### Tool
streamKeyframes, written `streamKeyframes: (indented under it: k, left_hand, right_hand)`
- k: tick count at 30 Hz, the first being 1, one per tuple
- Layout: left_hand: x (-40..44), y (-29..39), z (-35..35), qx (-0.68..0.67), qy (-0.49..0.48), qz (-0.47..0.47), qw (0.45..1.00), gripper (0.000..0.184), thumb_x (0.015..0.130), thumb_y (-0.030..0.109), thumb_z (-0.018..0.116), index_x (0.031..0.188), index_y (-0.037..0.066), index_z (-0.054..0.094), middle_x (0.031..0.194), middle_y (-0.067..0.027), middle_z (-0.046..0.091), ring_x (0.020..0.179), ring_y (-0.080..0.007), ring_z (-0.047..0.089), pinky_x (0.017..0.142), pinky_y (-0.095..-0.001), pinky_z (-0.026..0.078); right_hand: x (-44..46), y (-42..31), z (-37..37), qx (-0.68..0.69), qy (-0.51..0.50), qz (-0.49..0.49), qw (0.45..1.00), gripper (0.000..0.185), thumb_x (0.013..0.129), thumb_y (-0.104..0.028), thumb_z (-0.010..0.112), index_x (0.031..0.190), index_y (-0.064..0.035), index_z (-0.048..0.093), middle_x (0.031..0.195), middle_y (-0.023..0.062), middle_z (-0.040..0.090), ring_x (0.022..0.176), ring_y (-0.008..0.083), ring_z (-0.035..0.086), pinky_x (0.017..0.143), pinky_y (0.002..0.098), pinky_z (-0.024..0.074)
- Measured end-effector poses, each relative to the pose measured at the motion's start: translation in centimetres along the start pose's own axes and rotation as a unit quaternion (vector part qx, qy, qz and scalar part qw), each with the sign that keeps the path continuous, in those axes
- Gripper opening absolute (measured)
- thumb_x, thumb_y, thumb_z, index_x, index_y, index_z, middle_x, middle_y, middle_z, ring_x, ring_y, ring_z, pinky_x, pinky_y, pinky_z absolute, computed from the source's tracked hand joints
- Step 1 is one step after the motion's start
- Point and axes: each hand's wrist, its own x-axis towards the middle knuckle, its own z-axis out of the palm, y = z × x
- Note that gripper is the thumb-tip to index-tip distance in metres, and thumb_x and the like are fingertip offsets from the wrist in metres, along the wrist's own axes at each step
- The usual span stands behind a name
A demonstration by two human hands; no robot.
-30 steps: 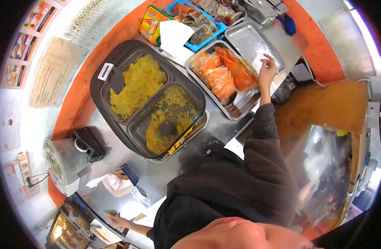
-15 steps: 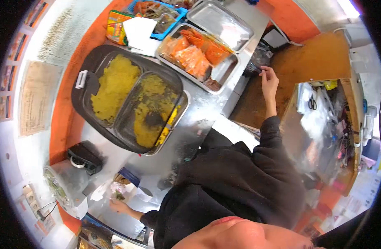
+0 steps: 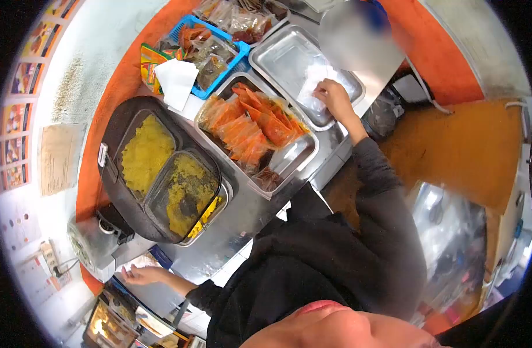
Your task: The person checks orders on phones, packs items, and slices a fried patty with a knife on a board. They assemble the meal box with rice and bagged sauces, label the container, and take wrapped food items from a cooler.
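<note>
In the head view, my right hand (image 3: 335, 100) reaches over a shallow metal tray (image 3: 272, 58) at the upper right. Its fingers are closed on the edge of a thin white plastic bag (image 3: 316, 87) lying in that tray. My left hand (image 3: 143, 275) is at the lower left, its fingers apart and with nothing visible in them. It hovers beside a clear plastic tub (image 3: 92, 246), over the counter's end. A white, partly hidden sheet (image 3: 129, 262) lies just past it.
A two-part dark pan (image 3: 118, 214) holds yellow food (image 3: 144, 153). Another metal tray (image 3: 308, 159) carries bagged orange food (image 3: 248, 130). Behind are a blue basket (image 3: 241, 53) and white paper (image 3: 177, 81). A wooden surface (image 3: 451, 145) stands at right.
My right hand has moved forward and left from the wooden surface to the plastic bag in the tray. My left hand has moved away from the small bag it was at. The view has shifted.
</note>
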Motion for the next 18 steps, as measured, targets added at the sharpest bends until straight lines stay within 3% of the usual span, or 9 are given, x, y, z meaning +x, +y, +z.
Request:
streamKeyframes:
  k: [3, 4, 6, 11, 13, 15, 16, 18]
  left_hand:
    - [-2.5, 7.6, 1.7, -0.103, -0.057, 0.062, 0.991, 0.018, 0.090, 0.006, 0.051, 0.107, 0.001, 0.056, 0.112, -0.0117, 0.056, 0.100, -0.0251, 0.053, 0.089, -0.0360, 0.041]
    - [-3.3, 9.1, 2.2, -0.151, -0.089, 0.042, 0.984, 0.016, 0.090, 0.004, 0.051, 0.106, 0.001, 0.056, 0.111, -0.0124, 0.056, 0.103, -0.0253, 0.053, 0.091, -0.0364, 0.040]
    - [-4.7, 14.4, 2.7, -0.141, -0.134, 0.169, 0.966, 0.009, 0.087, -0.001, 0.052, 0.094, 0.001, 0.057, 0.106, -0.0145, 0.056, 0.102, -0.0275, 0.052, 0.091, -0.0389, 0.039]
    - [-10.0, 22.3, 4.6, -0.351, -0.257, 0.071, 0.898, 0.009, 0.084, -0.005, 0.052, 0.083, 0.001, 0.057, 0.096, -0.0124, 0.057, 0.096, -0.0237, 0.053, 0.087, -0.0346, 0.041]
    - [-12.7, 25.5, 4.5, -0.379, -0.329, 0.002, 0.865, 0.010, 0.086, -0.005, 0.050, 0.083, 0.001, 0.058, 0.092, -0.0116, 0.058, 0.093, -0.0216, 0.054, 0.083, -0.0322, 0.043]
    - [-15.0, 29.2, 4.2, -0.394, -0.369, -0.022, 0.842, 0.011, 0.088, -0.004, 0.049, 0.085, 0.000, 0.058, 0.092, -0.0106, 0.058, 0.089, -0.0194, 0.055, 0.081, -0.0293, 0.043]
    - [-16.2, 30.6, 4.4, -0.388, -0.360, -0.026, 0.848, 0.011, 0.088, -0.004, 0.049, 0.085, 0.000, 0.058, 0.092, -0.0106, 0.058, 0.089, -0.0194, 0.055, 0.081, -0.0293, 0.043]
    - [-18.8, 32.9, 5.4, -0.409, -0.432, -0.080, 0.800, 0.011, 0.090, -0.003, 0.049, 0.088, -0.001, 0.059, 0.095, -0.0103, 0.059, 0.086, -0.0164, 0.055, 0.079, -0.0262, 0.042]
  right_hand:
    - [0.2, 0.5, -1.3, 0.083, -0.012, 0.015, 0.996, 0.021, 0.079, -0.015, 0.068, 0.096, -0.0020, 0.068, 0.080, 0.0165, 0.064, 0.075, 0.0329, 0.062, 0.070, 0.0383, 0.0484]
    - [0.2, 0.3, -1.7, 0.116, 0.002, 0.035, 0.993, 0.020, 0.083, -0.013, 0.064, 0.100, -0.0010, 0.067, 0.081, 0.0184, 0.066, 0.074, 0.0318, 0.065, 0.070, 0.0370, 0.0494]
    - [1.3, 0.1, -3.1, 0.109, 0.012, 0.017, 0.994, 0.021, 0.084, -0.012, 0.063, 0.102, -0.0021, 0.067, 0.081, 0.0181, 0.066, 0.074, 0.0306, 0.065, 0.069, 0.0364, 0.0496]
    - [2.9, -1.4, -5.6, 0.096, 0.029, 0.010, 0.995, 0.023, 0.086, -0.012, 0.062, 0.108, -0.0076, 0.062, 0.081, 0.0138, 0.067, 0.067, 0.0276, 0.065, 0.065, 0.0342, 0.0499]
    - [3.6, -0.9, -6.2, 0.090, 0.010, 0.012, 0.996, 0.017, 0.086, -0.012, 0.062, 0.102, -0.0054, 0.064, 0.085, 0.0135, 0.067, 0.073, 0.0284, 0.064, 0.068, 0.0351, 0.0496]
    - [5.3, 0.6, -5.6, 0.026, 0.144, -0.213, 0.966, 0.014, 0.087, -0.013, 0.061, 0.097, -0.0048, 0.066, 0.091, 0.0134, 0.067, 0.081, 0.0298, 0.062, 0.074, 0.0363, 0.0487]
    - [5.3, -0.4, -6.7, 0.027, 0.106, -0.177, 0.978, 0.013, 0.087, -0.013, 0.061, 0.093, -0.0039, 0.068, 0.096, 0.0128, 0.067, 0.088, 0.0319, 0.060, 0.078, 0.0375, 0.0476]
    - [5.9, 0.1, -6.4, 0.073, 0.070, -0.161, 0.982, 0.013, 0.087, -0.012, 0.061, 0.093, -0.0034, 0.068, 0.094, 0.0125, 0.067, 0.086, 0.0289, 0.060, 0.077, 0.0358, 0.0477]
